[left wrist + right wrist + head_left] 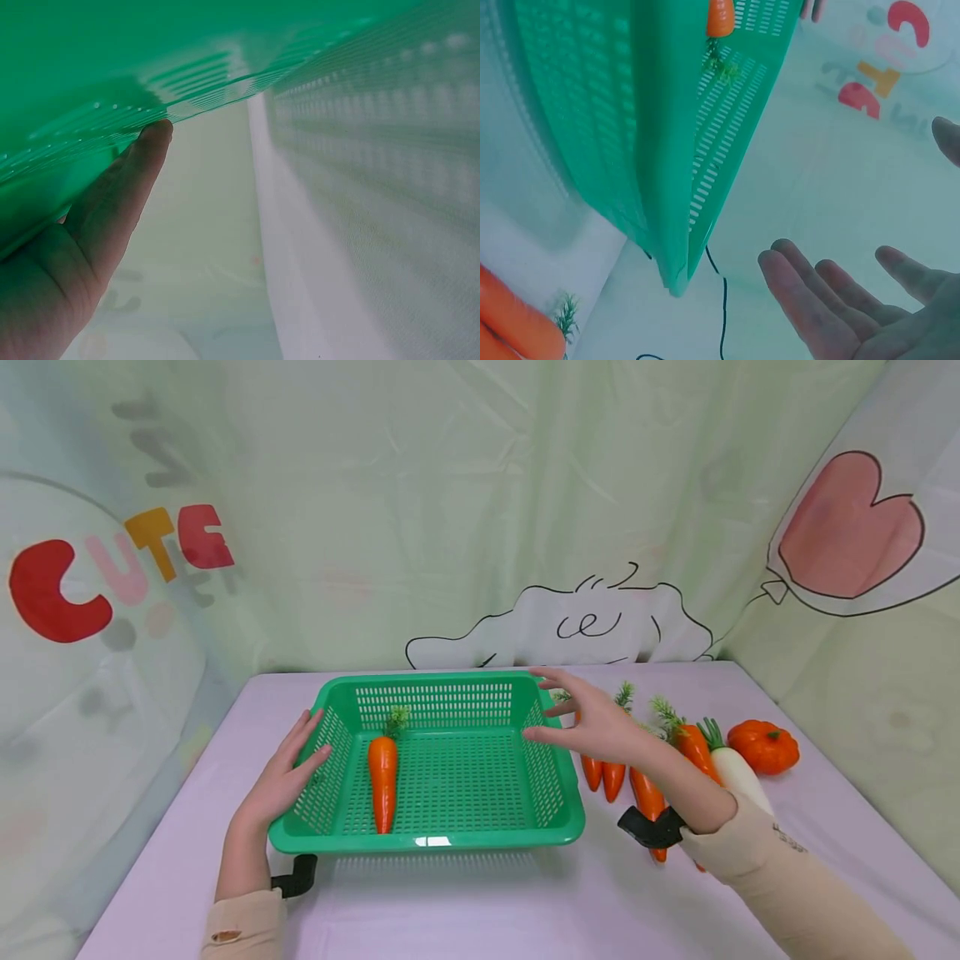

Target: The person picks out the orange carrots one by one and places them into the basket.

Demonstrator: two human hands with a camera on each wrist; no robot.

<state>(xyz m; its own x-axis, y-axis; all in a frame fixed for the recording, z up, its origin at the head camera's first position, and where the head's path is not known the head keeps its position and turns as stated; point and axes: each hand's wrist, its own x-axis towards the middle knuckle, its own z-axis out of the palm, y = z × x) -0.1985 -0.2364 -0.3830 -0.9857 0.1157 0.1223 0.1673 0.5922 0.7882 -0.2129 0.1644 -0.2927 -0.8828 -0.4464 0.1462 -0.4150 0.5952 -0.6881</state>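
Note:
A green plastic basket (480,841) stands on the table, holding one orange carrot (383,781) with a leafy top near its left side. My left hand (281,777) is at the basket's left rim, its fingers extended; in the left wrist view the fingers (124,195) lie along the basket's outer side (187,45). Above the right rim my right hand (588,718) hovers with fingers spread and nothing in them. The right wrist view shows those fingers (802,300) apart from the basket (664,150).
To the right of the basket lie several carrots (648,797), a white radish (742,777) and an orange pumpkin (763,747). A light purple cloth covers the table (420,918). Printed curtains (390,527) hang behind and at the sides.

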